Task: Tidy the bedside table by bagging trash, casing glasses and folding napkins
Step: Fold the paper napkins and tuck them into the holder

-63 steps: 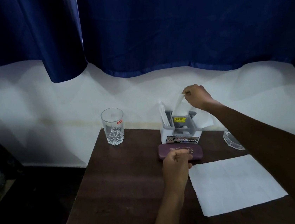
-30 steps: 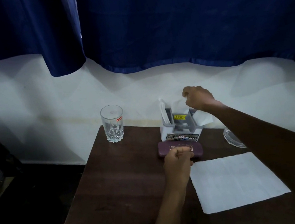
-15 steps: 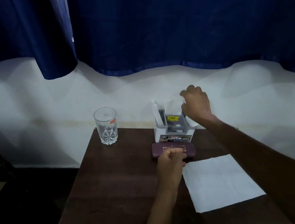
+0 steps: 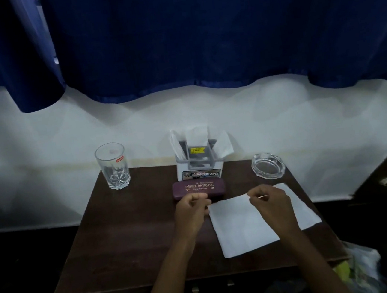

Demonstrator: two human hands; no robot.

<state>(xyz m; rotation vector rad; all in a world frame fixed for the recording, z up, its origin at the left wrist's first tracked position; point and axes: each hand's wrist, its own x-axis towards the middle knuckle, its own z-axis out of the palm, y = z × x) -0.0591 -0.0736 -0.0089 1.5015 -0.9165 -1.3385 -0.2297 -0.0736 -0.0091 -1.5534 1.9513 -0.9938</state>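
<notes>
**Holding both hands at the far edge of the napkin (image 4: 242,227)**

My left hand (image 4: 191,210) sat with its fingers curled by the napkin's far left corner, just in front of the glasses case (image 4: 198,188). I could not tell whether it pinched the paper. My right hand (image 4: 270,201) was curled over the far edge, thumb and forefinger close together, but I could not tell if they gripped anything. The napkin lay unfolded on the table (image 4: 125,238), right of centre. The case lay closed before the napkin holder (image 4: 197,156). A glass (image 4: 114,166) stood at the far left corner and an ashtray (image 4: 268,165) at the far right.
</notes>
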